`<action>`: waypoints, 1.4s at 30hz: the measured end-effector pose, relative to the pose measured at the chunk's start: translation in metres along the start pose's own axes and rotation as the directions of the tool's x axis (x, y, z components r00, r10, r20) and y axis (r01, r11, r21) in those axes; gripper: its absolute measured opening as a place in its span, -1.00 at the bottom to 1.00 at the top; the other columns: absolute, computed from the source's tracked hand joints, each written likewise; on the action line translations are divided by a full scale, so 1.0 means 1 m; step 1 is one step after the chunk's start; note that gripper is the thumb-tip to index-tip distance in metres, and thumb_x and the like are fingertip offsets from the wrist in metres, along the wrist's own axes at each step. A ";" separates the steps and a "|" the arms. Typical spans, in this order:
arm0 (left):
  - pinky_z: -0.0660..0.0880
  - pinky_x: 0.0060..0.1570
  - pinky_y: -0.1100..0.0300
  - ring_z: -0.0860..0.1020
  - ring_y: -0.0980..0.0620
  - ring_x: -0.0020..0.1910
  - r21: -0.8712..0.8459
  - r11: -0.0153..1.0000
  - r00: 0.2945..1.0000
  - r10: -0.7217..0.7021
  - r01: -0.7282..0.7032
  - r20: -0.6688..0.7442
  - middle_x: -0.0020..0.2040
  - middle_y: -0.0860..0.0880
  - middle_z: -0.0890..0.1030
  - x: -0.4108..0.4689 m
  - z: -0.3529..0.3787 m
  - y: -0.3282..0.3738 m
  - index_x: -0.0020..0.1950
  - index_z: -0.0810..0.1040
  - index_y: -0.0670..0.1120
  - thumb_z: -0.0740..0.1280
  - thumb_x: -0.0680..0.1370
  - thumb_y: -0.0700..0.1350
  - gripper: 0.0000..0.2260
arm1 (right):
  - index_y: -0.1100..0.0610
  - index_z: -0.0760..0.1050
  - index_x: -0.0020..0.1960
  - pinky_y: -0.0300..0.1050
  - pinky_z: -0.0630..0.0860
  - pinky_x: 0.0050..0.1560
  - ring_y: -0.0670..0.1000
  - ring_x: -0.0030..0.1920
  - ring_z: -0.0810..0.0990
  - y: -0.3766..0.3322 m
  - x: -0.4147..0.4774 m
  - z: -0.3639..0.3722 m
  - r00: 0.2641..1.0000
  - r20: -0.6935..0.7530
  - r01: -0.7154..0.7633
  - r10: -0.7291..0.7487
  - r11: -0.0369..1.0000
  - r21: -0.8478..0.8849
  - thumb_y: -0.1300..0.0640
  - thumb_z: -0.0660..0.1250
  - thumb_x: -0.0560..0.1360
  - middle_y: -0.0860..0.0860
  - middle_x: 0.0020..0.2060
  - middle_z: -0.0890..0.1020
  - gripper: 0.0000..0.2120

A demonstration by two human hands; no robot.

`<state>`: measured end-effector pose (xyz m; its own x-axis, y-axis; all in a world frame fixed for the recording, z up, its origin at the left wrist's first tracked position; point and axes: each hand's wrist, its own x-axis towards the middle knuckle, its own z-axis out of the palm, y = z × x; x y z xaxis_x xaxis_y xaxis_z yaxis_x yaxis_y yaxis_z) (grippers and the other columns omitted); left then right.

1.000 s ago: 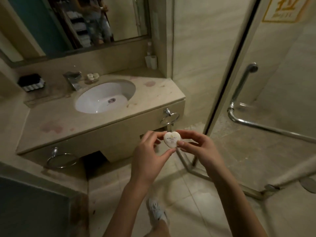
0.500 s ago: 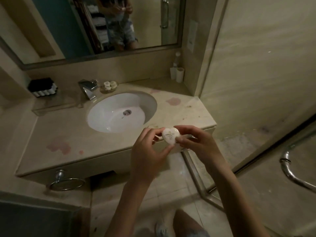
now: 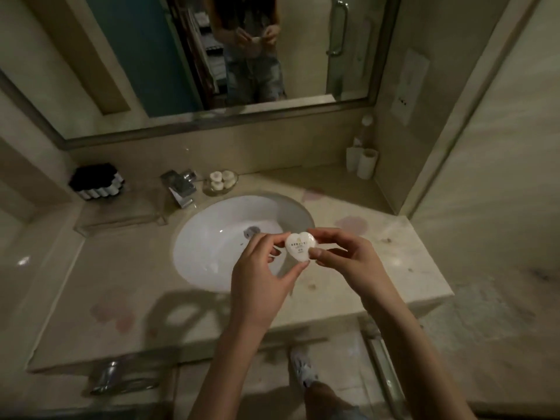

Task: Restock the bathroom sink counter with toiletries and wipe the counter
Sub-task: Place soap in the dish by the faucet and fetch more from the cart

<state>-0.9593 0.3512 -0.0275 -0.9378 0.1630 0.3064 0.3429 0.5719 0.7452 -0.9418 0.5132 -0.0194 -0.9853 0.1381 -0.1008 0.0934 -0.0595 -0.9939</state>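
- The left hand (image 3: 260, 274) and right hand (image 3: 342, 262) share one grip on a small white heart-shaped soap (image 3: 300, 248). Each pinches it between thumb and forefinger, the left at its left edge and the right at its right edge.
- Both grips are closed down to the width of the soap. The other fingers are loosely curled and hold nothing.
- The soap's printed face is turned up to the camera, with its rounded lobes toward the mirror (image 3: 127, 62) and its tip toward the person.
- It is held in the air above the front right part of the basin (image 3: 212, 247) and is not yet set down.
- A dish (image 3: 233, 181) of like white pieces sits on the surface (image 3: 106, 268) beyond the basin, just beside the tap (image 3: 180, 186).
- From the grip the dish lies forward and to the left, across the bowl. The left hand is the nearer one, so I judge a one-handed reach would suit it.
- Further left a black holder of small bottles (image 3: 97, 181) stands at the back, with a clear tray (image 3: 121, 210) in front of it.
- Two white cups (image 3: 363, 160) stand in the far right corner.
- Pinkish stains (image 3: 351, 222) mark the surface right of the basin and near its front left, so the wiping looks undone.
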 end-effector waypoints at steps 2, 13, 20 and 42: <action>0.51 -0.15 0.30 0.52 0.21 -0.06 0.000 1.000 1.000 0.007 -0.007 -0.016 0.01 0.20 0.54 0.034 0.005 -0.005 0.11 0.55 0.06 0.52 0.36 0.03 -0.63 | 0.03 0.63 0.04 -0.24 0.56 -0.09 -0.02 -0.06 0.65 -0.008 0.036 -0.001 1.000 0.021 -0.001 0.002 1.000 -0.013 0.30 0.44 0.41 -0.02 -0.06 0.69 -0.74; 0.44 -0.16 0.44 0.52 0.24 -0.08 0.032 0.994 0.989 -0.098 0.102 -0.113 0.00 0.19 0.53 0.156 0.016 -0.039 0.12 0.56 0.07 0.55 0.35 -0.05 -0.63 | 0.06 0.63 0.04 -0.27 0.57 -0.06 -0.14 -0.07 0.62 -0.026 0.186 0.009 0.985 0.162 -0.058 0.059 0.998 -0.012 0.32 0.44 0.41 -0.06 -0.07 0.68 -0.73; 0.49 -0.10 0.39 0.55 0.25 -0.05 -0.004 0.980 0.960 -0.194 0.197 -0.200 0.00 0.19 0.54 0.169 0.011 -0.069 0.08 0.50 0.17 0.57 0.34 -0.11 -0.59 | 0.11 0.62 0.06 -0.28 0.57 -0.14 -0.13 -0.14 0.64 -0.013 0.219 0.039 0.974 0.212 -0.081 0.080 0.997 -0.003 0.37 0.43 0.41 0.03 -0.05 0.68 -0.72; 0.59 0.01 0.07 0.58 0.15 0.03 -0.220 0.856 0.829 -0.512 0.468 -0.224 0.07 0.17 0.59 0.289 0.041 -0.257 0.15 0.51 0.10 0.53 0.38 -0.19 -0.58 | 0.02 0.61 -0.01 -0.27 0.51 -0.07 -0.15 -0.12 0.61 0.072 0.418 0.158 0.958 0.181 -0.127 0.222 0.896 -0.425 0.23 0.44 0.44 -0.14 -0.14 0.64 -0.83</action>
<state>-1.3209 0.2839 -0.1548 -0.9412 -0.3379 0.0057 -0.1340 0.3888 0.9115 -1.3692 0.4100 -0.1263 -0.9491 -0.0601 -0.3091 0.2701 0.3491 -0.8973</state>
